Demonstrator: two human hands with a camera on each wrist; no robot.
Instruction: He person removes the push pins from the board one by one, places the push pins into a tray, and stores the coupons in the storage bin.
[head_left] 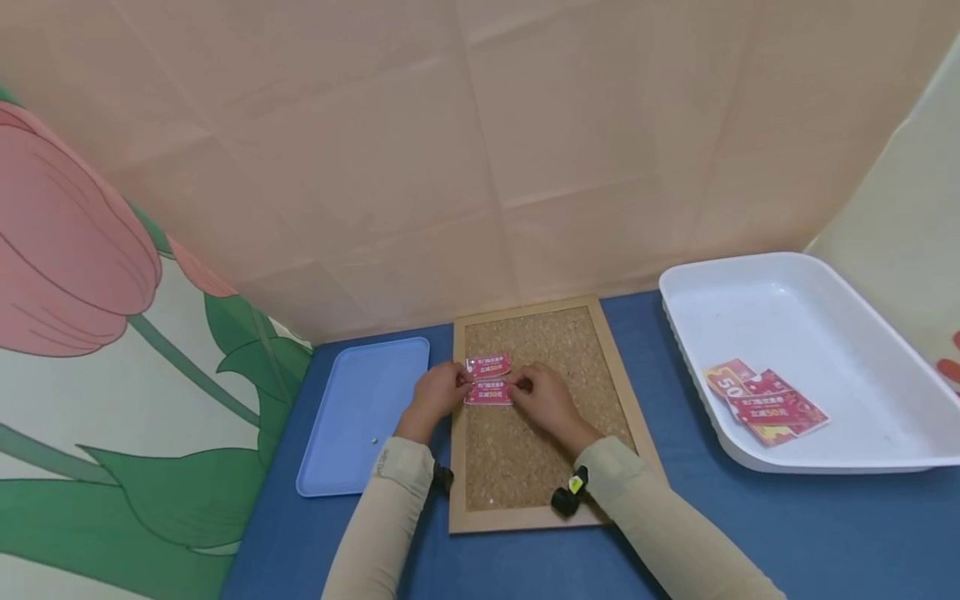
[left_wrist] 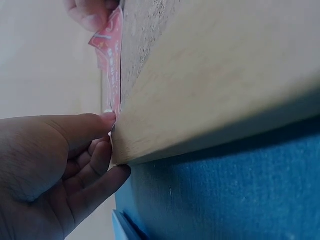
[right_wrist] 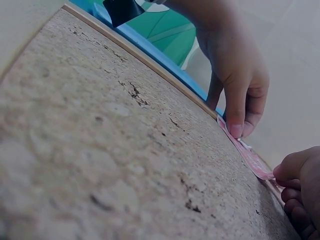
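Two red printed coupons lie one above the other on the framed corkboard [head_left: 555, 450], near its left side. At the left end of the lower coupon [head_left: 489, 393], my left hand [head_left: 438, 392] pinches what looks like a small white pushpin, mostly hidden by the thumb. The right hand [head_left: 543, 400] holds that coupon's right end between thumb and finger; the right wrist view shows this pinch on the coupon [right_wrist: 257, 170]. The upper coupon [head_left: 487, 364] has a white dot like a pin at its left end.
A blue tray [head_left: 352, 400] left of the board carries a small pale bit. At the right, a white basin [head_left: 772, 308] holds several loose coupons [head_left: 772, 404]. Another white dot [head_left: 491, 501] shows low on the cork. A beige wall stands behind.
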